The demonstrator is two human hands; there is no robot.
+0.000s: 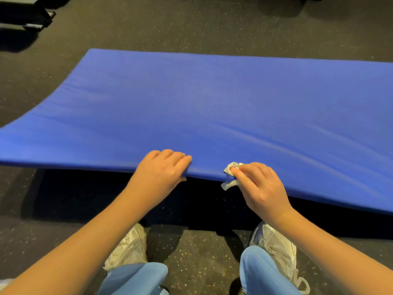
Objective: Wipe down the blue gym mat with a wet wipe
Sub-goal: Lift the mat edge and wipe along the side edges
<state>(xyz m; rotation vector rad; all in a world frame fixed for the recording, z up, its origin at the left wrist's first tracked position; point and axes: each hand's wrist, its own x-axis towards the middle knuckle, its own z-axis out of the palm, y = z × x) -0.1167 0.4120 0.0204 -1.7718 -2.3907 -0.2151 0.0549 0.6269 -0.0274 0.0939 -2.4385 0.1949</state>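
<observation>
The blue gym mat (212, 107) stretches across the dark floor, its near edge lifted off the ground with a shadow beneath it. My left hand (163, 169) grips that near edge, fingers on top and thumb underneath. Just to its right, my right hand (258, 186) holds a crumpled white wet wipe (231, 173) against the mat's edge, the wipe folded over the rim with a tail hanging below.
Speckled black rubber flooring (191, 26) surrounds the mat. Dark gym equipment (23, 15) stands at the far left corner. My white sneakers (129, 248) and light blue trouser legs (263, 271) are close under the mat's near edge.
</observation>
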